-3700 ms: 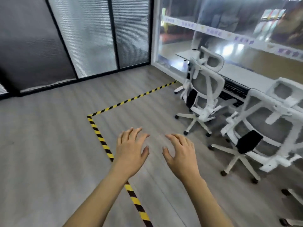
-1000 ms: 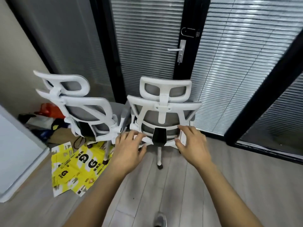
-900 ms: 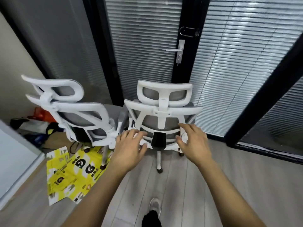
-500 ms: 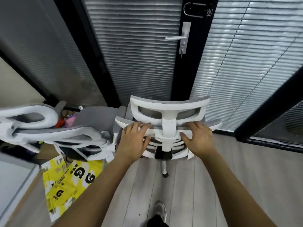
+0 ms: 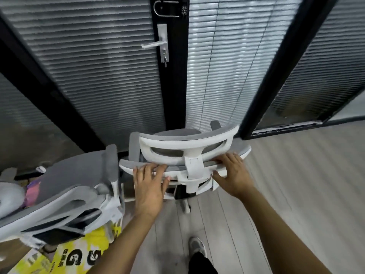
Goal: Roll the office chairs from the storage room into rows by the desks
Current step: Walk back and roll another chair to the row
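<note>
The chair (image 5: 185, 153) stands before the door (image 5: 173, 86). A second chair (image 5: 75, 192) stands just left of it, over a sheet (image 5: 79, 256) on the floor (image 5: 296, 194). The left hand (image 5: 150, 186) and right hand (image 5: 233, 175) rest on the first chair's back.

- I record both forearms (image 5: 126, 240) bare to the frame edge; left hand (image 5: 150, 186) and right hand (image 5: 233, 175) uncovered.
- At 6 o'clock: grey shoe (image 5: 196, 247), black trouser leg (image 5: 201, 264).
</note>
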`<act>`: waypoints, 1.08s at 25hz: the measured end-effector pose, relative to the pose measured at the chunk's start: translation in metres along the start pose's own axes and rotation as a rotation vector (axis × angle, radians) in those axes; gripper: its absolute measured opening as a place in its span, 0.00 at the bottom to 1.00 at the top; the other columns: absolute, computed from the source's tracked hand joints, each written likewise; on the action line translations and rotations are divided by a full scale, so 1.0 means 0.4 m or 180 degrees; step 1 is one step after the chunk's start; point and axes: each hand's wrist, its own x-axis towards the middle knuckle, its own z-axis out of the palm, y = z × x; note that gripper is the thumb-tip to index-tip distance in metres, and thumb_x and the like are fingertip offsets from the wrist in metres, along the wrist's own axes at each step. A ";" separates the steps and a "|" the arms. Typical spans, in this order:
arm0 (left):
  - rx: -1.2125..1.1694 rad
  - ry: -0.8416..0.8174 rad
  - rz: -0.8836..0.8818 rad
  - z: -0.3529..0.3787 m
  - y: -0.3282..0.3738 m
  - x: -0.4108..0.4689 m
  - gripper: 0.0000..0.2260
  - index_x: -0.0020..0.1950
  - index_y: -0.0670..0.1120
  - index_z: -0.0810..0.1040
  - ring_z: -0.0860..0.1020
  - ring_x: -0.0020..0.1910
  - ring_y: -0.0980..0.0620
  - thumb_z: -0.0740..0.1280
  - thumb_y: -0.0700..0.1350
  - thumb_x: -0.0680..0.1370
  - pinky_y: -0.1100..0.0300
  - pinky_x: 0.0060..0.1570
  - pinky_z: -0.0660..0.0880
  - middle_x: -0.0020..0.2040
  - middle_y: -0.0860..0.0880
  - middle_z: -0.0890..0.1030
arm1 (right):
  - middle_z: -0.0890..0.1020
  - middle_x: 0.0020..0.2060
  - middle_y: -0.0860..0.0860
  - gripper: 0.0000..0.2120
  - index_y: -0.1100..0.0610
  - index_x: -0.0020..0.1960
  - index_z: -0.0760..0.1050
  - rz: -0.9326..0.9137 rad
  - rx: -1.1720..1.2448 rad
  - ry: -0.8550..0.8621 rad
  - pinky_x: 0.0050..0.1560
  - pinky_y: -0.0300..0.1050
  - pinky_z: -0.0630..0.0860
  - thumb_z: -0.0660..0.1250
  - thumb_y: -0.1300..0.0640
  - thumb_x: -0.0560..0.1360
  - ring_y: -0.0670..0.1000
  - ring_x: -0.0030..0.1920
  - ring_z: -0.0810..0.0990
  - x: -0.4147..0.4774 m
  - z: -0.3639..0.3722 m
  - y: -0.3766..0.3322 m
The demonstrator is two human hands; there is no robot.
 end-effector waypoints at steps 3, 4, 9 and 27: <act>-0.0146 -0.0099 0.0448 -0.015 -0.029 -0.038 0.14 0.64 0.52 0.78 0.72 0.62 0.42 0.64 0.53 0.80 0.38 0.74 0.56 0.58 0.46 0.75 | 0.79 0.52 0.46 0.18 0.50 0.59 0.76 0.0198 -0.0242 0.0195 0.65 0.53 0.70 0.68 0.41 0.75 0.53 0.58 0.76 -0.169 -0.013 -0.044; -0.0231 -0.0150 0.0672 -0.022 -0.036 -0.054 0.15 0.64 0.52 0.78 0.72 0.61 0.42 0.63 0.55 0.80 0.37 0.74 0.56 0.57 0.46 0.76 | 0.79 0.52 0.46 0.19 0.50 0.59 0.76 0.0362 -0.0361 0.0278 0.63 0.52 0.70 0.67 0.39 0.75 0.52 0.57 0.76 -0.235 -0.016 -0.066; -0.0635 -0.0548 0.1399 -0.008 0.029 -0.101 0.18 0.62 0.50 0.80 0.75 0.59 0.39 0.61 0.57 0.78 0.35 0.71 0.60 0.57 0.46 0.78 | 0.79 0.49 0.45 0.23 0.50 0.56 0.77 0.1140 -0.0655 0.0745 0.57 0.50 0.72 0.66 0.33 0.74 0.52 0.51 0.77 -0.519 -0.052 -0.111; -0.1246 -0.1424 0.3612 0.219 1.124 -0.601 0.17 0.64 0.55 0.78 0.74 0.61 0.42 0.64 0.58 0.77 0.39 0.72 0.59 0.57 0.49 0.77 | 0.78 0.51 0.52 0.24 0.56 0.55 0.76 0.3266 -0.1056 0.2454 0.72 0.43 0.59 0.64 0.36 0.75 0.56 0.64 0.68 -1.550 -0.438 0.202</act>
